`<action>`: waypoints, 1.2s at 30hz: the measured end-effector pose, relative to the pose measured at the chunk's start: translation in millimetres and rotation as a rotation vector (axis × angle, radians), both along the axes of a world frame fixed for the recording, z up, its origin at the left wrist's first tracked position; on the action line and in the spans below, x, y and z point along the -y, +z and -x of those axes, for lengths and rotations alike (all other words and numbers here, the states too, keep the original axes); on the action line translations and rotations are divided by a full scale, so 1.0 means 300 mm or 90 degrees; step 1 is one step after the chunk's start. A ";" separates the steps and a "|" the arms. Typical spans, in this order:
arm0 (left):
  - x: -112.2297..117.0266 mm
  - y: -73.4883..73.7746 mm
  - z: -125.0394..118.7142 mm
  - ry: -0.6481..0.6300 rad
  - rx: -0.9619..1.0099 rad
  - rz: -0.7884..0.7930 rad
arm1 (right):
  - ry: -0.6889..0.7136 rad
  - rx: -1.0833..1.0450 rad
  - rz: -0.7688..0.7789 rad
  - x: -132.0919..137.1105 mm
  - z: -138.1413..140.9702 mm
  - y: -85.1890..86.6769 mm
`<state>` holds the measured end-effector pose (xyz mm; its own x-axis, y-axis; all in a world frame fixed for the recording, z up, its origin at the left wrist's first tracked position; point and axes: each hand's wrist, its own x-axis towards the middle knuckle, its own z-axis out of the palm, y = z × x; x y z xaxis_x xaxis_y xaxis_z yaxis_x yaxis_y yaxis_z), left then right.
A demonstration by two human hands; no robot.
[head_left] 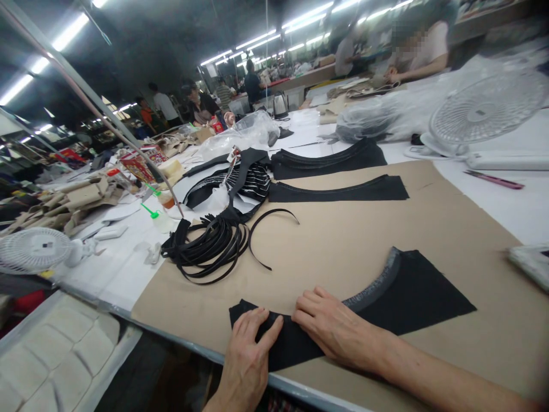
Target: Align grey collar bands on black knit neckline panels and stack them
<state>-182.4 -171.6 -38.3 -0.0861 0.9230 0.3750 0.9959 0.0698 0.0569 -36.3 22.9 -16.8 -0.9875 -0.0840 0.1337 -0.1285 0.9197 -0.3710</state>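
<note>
My left hand (249, 352), thumb spread, presses black panel (412, 294) on brown sheet (343, 240), near edge of desk (115, 277). Right hand (337, 327) touches panel; grip unclear. White fans (36, 252), strip lights (71, 31), co-workers (422, 54) beyond.

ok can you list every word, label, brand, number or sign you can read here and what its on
No text is readable.
Red patterned box: markings too blurred to read.
White fan at picture right: hub mark too small to read.
White fan at picture left: hub mark too small to read.
Black piece under the left hand and right hand: no lettering shows.
</note>
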 end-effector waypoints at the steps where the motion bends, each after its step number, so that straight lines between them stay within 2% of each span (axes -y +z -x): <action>1: 0.004 -0.001 0.001 -0.001 -0.004 0.005 | 0.003 0.000 -0.004 -0.003 -0.004 0.000; 9: -0.011 0.000 0.005 0.016 -0.027 0.094 | 0.013 -0.007 -0.006 -0.017 -0.019 0.006; 17: -0.003 -0.010 -0.025 0.027 -0.104 0.052 | -0.074 0.035 0.068 -0.039 -0.037 0.049; 22: 0.016 -0.001 -0.030 0.015 -0.136 0.062 | -0.088 0.079 0.087 -0.054 -0.048 0.054; 26: 0.011 0.032 0.013 -0.009 -0.098 0.067 | -0.112 0.120 0.111 -0.063 -0.048 0.046; 29: -0.026 0.053 0.016 0.029 -0.034 0.051 | -0.117 0.125 0.117 -0.066 -0.051 0.044; 32: -0.097 0.067 -0.041 0.070 0.062 0.010 | -0.115 0.114 0.131 -0.067 -0.058 0.042; 36: -0.187 0.072 -0.142 0.048 0.205 0.068 | -0.108 0.095 0.153 -0.071 -0.074 0.035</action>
<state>-139.8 -115.6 -16.7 -0.2542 0.9421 0.2188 0.9201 0.1658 0.3550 -14.2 44.1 -6.4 -0.9948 0.1000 -0.0173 0.0913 0.8068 -0.5838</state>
